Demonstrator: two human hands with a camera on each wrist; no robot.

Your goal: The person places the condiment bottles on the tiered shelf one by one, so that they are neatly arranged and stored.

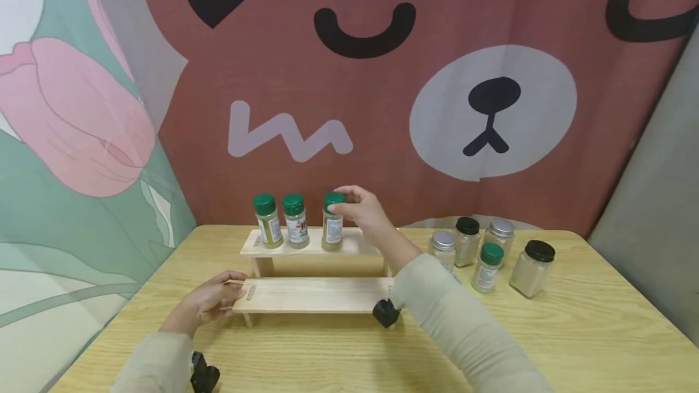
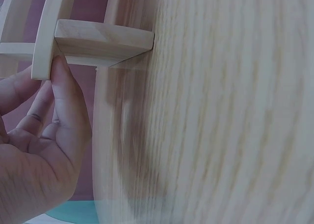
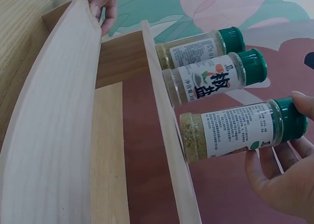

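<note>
My right hand [image 1: 367, 216] pinches the green cap of a spice jar [image 1: 332, 232] at the middle of the upper step [image 1: 357, 242] of a two-step wooden rack. In the right wrist view, that labelled jar [image 3: 238, 131] has its base right at the step's surface. Two more green-capped jars, one at the far left [image 1: 269, 229] and another beside it [image 1: 297, 229], stand upright on the same step. My left hand [image 1: 212, 297] grips the left end of the lower step [image 1: 322, 295]. The left wrist view shows the thumb [image 2: 64, 82] against the board's end.
To the right of the rack, several jars stand on the wooden table [image 1: 306, 356]: a green-capped one [image 1: 486, 275], black-lidded ones [image 1: 530, 275] and silver-lidded ones [image 1: 443, 250]. A curtain with a bear print [image 1: 377, 126] hangs behind the table.
</note>
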